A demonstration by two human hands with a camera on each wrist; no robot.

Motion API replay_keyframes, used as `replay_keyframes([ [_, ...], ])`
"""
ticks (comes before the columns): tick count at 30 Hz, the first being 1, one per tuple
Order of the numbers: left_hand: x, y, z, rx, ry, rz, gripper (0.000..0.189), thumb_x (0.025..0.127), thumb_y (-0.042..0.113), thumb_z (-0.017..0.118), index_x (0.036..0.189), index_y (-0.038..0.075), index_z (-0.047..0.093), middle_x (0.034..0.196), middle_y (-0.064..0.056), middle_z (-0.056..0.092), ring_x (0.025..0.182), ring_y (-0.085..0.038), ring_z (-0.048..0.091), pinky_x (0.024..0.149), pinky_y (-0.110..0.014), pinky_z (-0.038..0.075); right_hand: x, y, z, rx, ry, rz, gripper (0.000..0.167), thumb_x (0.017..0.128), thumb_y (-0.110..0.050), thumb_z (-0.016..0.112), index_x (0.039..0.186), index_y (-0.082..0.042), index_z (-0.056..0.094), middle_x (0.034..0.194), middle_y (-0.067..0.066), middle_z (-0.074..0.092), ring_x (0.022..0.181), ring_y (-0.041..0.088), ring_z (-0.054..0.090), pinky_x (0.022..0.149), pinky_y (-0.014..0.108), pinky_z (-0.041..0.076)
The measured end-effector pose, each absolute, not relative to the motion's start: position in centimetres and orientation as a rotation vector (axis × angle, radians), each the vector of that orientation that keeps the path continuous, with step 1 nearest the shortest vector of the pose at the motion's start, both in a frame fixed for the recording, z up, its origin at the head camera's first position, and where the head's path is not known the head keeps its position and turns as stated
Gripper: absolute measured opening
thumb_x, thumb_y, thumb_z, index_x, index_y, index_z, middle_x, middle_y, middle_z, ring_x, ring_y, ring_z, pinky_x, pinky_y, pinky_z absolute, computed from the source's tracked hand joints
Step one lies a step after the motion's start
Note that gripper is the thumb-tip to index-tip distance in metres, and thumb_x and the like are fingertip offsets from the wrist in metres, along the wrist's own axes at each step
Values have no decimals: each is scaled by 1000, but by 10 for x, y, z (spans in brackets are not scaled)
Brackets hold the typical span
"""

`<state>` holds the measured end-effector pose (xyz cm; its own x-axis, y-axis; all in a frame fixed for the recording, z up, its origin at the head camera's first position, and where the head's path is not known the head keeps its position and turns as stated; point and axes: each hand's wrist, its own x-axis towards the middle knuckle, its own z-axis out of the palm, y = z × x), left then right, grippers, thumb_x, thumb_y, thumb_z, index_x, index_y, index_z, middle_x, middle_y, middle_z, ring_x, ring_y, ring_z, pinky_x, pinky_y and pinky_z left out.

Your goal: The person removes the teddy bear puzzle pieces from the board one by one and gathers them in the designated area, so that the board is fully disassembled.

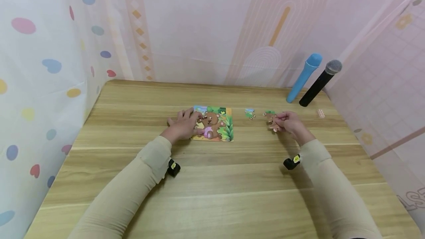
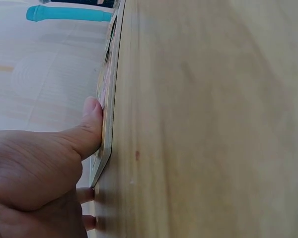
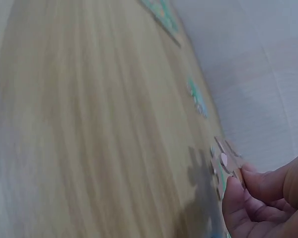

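Note:
A jigsaw puzzle board (image 1: 229,130) with a brown bear picture lies flat near the middle of the table. My left hand (image 1: 186,125) rests on its left side, covering part of the picture. In the left wrist view the thumb (image 2: 93,121) presses on the board's face, while other fingertips touch the table past its edge. Off to the right, my right hand (image 1: 291,121) pinches a brown puzzle piece (image 3: 223,159) between thumb and fingers, above the table. Green shows beside it; whether that is a second piece I cannot tell. Between board and right hand lies a loose blue-green puzzle piece (image 1: 249,113).
A blue microphone (image 1: 303,80) and a black microphone (image 1: 318,86) with a silver head stand at the table's back right. Near them lies a small pink-and-white dotted item (image 1: 320,113). Patterned cloth (image 1: 199,28) hangs behind the wooden table (image 1: 225,191) and along its sides.

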<state>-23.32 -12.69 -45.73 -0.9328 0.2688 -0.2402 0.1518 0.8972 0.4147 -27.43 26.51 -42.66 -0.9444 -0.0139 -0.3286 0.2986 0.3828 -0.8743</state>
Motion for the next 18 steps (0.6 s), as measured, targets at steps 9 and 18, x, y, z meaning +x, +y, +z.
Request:
replay_keyframes([
  [9,-233,-127,-458,312,2761,590,57,100,48,58,149,25,38,169,-18,3,149,-45,8,101,-82,11,-270,268,-432,194,2560,-1296,24,98,4,61,120,13,59,95,8,58,72,6,55,62,19,52],
  [18,-231,-127,-455,309,2767,584,59,100,47,59,150,23,38,169,-19,3,149,-45,8,103,-82,11,-267,268,-434,154,2706,-1099,17,98,3,62,113,10,63,97,13,61,77,13,58,63,21,53],
])
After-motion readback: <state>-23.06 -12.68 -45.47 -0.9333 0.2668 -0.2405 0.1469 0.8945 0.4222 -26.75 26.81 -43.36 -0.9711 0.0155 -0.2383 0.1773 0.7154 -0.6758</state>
